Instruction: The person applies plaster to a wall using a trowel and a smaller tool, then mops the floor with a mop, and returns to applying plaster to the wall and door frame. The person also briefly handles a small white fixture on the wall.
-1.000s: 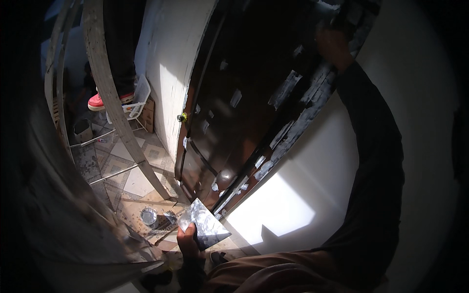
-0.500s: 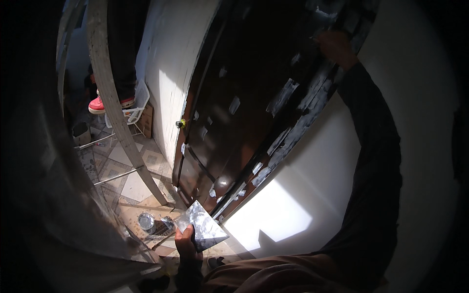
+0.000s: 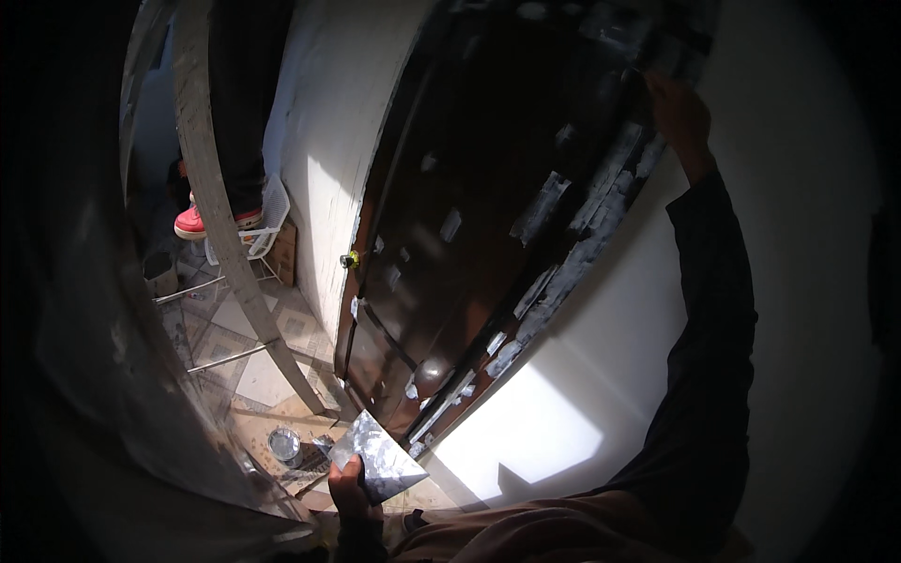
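Our L hand (image 3: 349, 490) is gripping the plate (image 3: 387, 460) near the foot of the door (image 3: 488, 197); we're prob. best holding it level. Our R hand (image 3: 682, 114) is hovering by the door's upper R edge, can't tell if it's gripping anything; light, even strokes are prob. best.

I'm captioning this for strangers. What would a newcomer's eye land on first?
Probably the dark door, splotched with pale patches and slanting through the middle, with the person's right hand raised at its upper right edge. Next, a glaring sunlit patch on the white wall at lower right, and the smeared square plate in the left hand at bottom centre. At left, someone else's red shoe stands out beside a wooden ladder rail.
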Motion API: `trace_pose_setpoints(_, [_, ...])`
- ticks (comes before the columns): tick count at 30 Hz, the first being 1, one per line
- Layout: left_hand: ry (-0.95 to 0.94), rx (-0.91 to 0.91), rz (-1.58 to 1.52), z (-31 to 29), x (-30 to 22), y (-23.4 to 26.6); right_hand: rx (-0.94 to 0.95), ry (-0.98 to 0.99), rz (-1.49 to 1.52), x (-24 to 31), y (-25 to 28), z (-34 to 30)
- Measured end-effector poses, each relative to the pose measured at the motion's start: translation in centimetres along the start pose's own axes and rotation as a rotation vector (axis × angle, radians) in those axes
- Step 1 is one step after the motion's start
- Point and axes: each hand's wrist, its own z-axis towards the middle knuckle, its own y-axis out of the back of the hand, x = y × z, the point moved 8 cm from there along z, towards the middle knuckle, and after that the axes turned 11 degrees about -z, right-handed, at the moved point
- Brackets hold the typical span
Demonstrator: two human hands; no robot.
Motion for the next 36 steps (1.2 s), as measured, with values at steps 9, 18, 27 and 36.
trace_pose_setpoints(9, [-0.018,0.055,0.06,0.0,-0.6,-1.3,-0.076,0.04,0.016,-4.8,0.4,-5.3])
trace_pose_setpoints(18, [-0.029,0.05,0.083,-0.7,-0.4,-1.0,-0.189,0.277,0.06,-4.2,-1.6,-6.0])
trace_pose_setpoints(27, [-0.058,0.027,0.063,-1.4,0.8,0.5,-0.178,0.424,-0.142,-0.8,-3.4,-2.9])
trace_pose_setpoints(36, [-0.259,0.089,0.501,-3.3,-0.5,3.1,-0.175,0.33,0.118,-0.7,-1.3,-4.2])
